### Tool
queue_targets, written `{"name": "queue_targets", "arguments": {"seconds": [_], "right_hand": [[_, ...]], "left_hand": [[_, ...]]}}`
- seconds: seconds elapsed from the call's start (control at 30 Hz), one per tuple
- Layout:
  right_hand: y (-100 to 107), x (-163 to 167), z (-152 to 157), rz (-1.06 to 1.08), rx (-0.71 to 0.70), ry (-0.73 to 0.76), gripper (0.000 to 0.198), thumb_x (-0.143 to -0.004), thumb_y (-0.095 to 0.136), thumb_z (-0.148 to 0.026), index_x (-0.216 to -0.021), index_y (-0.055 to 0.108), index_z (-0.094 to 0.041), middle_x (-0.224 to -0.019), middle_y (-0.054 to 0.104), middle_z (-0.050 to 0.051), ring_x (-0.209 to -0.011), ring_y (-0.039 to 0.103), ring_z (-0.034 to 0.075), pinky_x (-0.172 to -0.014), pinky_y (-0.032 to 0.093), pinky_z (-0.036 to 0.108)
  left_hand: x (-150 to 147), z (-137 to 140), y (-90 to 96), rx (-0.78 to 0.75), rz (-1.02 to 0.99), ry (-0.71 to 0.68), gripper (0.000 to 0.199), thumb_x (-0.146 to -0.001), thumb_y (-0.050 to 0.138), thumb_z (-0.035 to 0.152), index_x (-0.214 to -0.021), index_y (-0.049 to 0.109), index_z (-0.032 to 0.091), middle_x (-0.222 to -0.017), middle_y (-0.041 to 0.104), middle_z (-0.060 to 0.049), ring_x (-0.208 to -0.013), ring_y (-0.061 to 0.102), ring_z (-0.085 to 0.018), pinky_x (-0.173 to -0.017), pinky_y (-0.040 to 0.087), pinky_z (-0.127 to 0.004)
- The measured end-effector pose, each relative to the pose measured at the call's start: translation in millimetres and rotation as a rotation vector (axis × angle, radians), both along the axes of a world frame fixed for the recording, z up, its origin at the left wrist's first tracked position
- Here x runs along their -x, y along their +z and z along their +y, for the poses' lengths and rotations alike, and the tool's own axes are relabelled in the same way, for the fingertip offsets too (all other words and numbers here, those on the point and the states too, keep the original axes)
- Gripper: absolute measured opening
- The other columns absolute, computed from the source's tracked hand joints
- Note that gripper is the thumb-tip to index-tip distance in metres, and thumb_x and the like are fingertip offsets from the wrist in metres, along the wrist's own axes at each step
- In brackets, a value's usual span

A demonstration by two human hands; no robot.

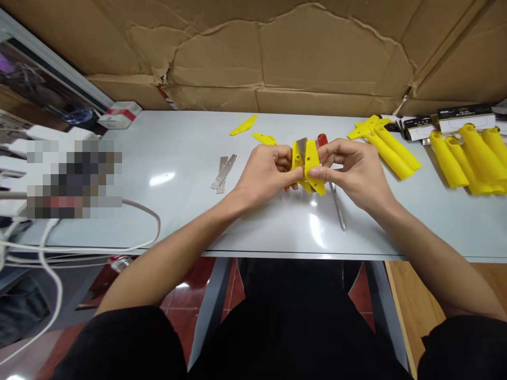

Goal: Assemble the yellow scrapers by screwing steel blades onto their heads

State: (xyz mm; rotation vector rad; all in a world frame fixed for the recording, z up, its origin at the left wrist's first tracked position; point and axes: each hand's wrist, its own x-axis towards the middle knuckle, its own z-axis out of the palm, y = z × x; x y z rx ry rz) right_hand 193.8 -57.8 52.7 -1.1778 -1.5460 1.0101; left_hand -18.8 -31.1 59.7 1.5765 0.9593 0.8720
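Over the middle of the table, my left hand (pixel 269 168) is closed on a yellow plastic plate with holes. My right hand (pixel 354 171) pinches a second, similar yellow plastic plate (pixel 313 168) close beside it. A grey metal blade (pixel 302 148) stands up between the two plates. Under my right hand lies a screwdriver, its red handle (pixel 322 140) behind my fingers and its metal shaft (pixel 339 210) pointing toward the table's front edge. Left of my hands, two flat metal blades (pixel 225 173) lie crossed. More yellow plates (pixel 243 125) lie beyond my left hand.
At the right lie yellow handles (pixel 449 161), more yellow pieces (pixel 368 127) and black-and-white packs (pixel 467 117). White plugs and cables (pixel 138 205) crowd the left side. A small white-and-red box (pixel 120 115) sits at the back left. Cardboard (pixel 301 53) walls the table's rear edge.
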Motion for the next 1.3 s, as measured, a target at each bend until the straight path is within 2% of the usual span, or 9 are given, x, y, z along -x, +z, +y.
{"name": "queue_targets", "arguments": {"seconds": [0.13,0.3,0.5,0.7,0.83,0.93,1.13,1.3], "right_hand": [[0,-1,2,-0.005,-0.028,0.02,0.067,-0.067,0.098,-0.065,-0.098,0.075,-0.01,-0.101,0.074,0.006,-0.072,0.058,0.001,-0.063,0.05,0.015],[-5,-1,4,0.051,-0.031,0.118,0.061,-0.07,0.097,-0.061,-0.1,0.078,-0.011,-0.1,0.074,0.005,-0.075,0.065,0.004,-0.059,0.051,0.015],[-9,7,-1,0.118,-0.021,0.033,0.061,-0.071,0.096,-0.061,-0.102,0.082,-0.011,-0.093,0.075,0.005,-0.072,0.065,0.005,-0.055,0.053,0.015],[-11,4,1,0.091,-0.074,-0.005,0.063,-0.071,0.095,-0.065,-0.1,0.08,-0.011,-0.09,0.073,0.004,-0.069,0.058,0.002,-0.055,0.048,0.015],[-13,3,2,0.043,-0.125,-0.026,0.063,-0.071,0.095,-0.066,-0.096,0.076,-0.012,-0.085,0.068,0.002,-0.069,0.054,0.001,-0.058,0.044,0.015],[-14,4,0,-0.011,-0.144,-0.055,0.065,-0.071,0.094,-0.068,-0.094,0.071,-0.012,-0.087,0.066,0.002,-0.072,0.052,0.001,-0.06,0.044,0.015],[-19,7,-1,0.007,-0.132,-0.083,0.075,-0.072,0.094,-0.067,-0.12,0.06,-0.02,-0.091,0.067,0.0,-0.07,0.055,0.003,-0.061,0.049,0.018],[-17,7,-1,0.056,-0.066,-0.031,0.068,-0.072,0.094,-0.066,-0.11,0.067,-0.016,-0.083,0.066,0.0,-0.07,0.061,0.004,-0.061,0.05,0.017]], "left_hand": [[1,3,-2.4,-0.034,-0.007,-0.05,0.043,-0.077,0.099,0.052,-0.082,0.075,0.017,-0.078,0.082,-0.005,-0.061,0.075,-0.014,-0.054,0.059,-0.021],[4,6,-2.4,-0.039,0.007,-0.103,0.043,-0.08,0.097,0.055,-0.084,0.077,0.017,-0.074,0.08,-0.003,-0.061,0.074,-0.014,-0.054,0.058,-0.022],[4,2,0.7,0.01,0.01,-0.135,0.044,-0.087,0.09,0.06,-0.09,0.079,0.017,-0.082,0.083,-0.006,-0.069,0.077,-0.016,-0.059,0.06,-0.023],[6,5,3.4,0.09,-0.091,-0.216,0.039,-0.095,0.077,0.054,-0.084,0.078,0.018,-0.084,0.082,-0.005,-0.076,0.077,-0.019,-0.07,0.065,-0.03],[5,4,1.3,-0.034,-0.012,-0.21,0.028,-0.086,0.089,0.044,-0.091,0.081,0.018,-0.095,0.083,-0.004,-0.085,0.077,-0.018,-0.077,0.064,-0.028],[5,4,-4.0,-0.139,0.035,-0.178,0.031,-0.083,0.093,0.046,-0.092,0.082,0.018,-0.092,0.082,-0.004,-0.085,0.074,-0.017,-0.074,0.06,-0.026],[5,5,-8.9,-0.19,0.046,-0.126,0.038,-0.084,0.094,0.054,-0.081,0.078,0.019,-0.079,0.076,-0.002,-0.073,0.07,-0.015,-0.066,0.056,-0.027],[5,5,-3.7,-0.18,0.024,-0.132,0.05,-0.079,0.095,0.064,-0.072,0.074,0.019,-0.068,0.07,0.0,-0.065,0.065,-0.014,-0.058,0.052,-0.026]]}}
